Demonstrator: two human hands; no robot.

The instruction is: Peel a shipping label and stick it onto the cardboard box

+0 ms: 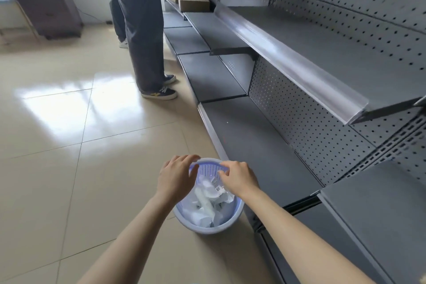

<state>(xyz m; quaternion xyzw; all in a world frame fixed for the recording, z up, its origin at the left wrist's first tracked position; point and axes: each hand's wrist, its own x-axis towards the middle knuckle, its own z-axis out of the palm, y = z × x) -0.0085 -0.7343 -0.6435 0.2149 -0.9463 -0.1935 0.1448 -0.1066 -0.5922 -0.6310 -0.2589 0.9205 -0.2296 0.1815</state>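
Note:
My left hand point(176, 176) and my right hand point(238, 178) are held close together over a lavender waste basket point(207, 226) on the floor. A thin, see-through backing sheet point(208, 172) seems stretched between their fingertips, just above the basket's mesh wall. Both hands pinch it with curled fingers. Inside the basket lie several crumpled white backing papers point(207, 205), and a scrap with a barcode point(218, 189) lies under my right hand. Two cardboard boxes point(193, 3) stand far off on a shelf at the top.
Grey metal shelving point(322, 57) with pegboard backs runs along the right, and its bottom shelf point(249, 136) is right beside the basket. Another person's legs point(143, 30) stand by the shelves ahead. A dark cabinet point(46, 7) is at far left on the tiled floor.

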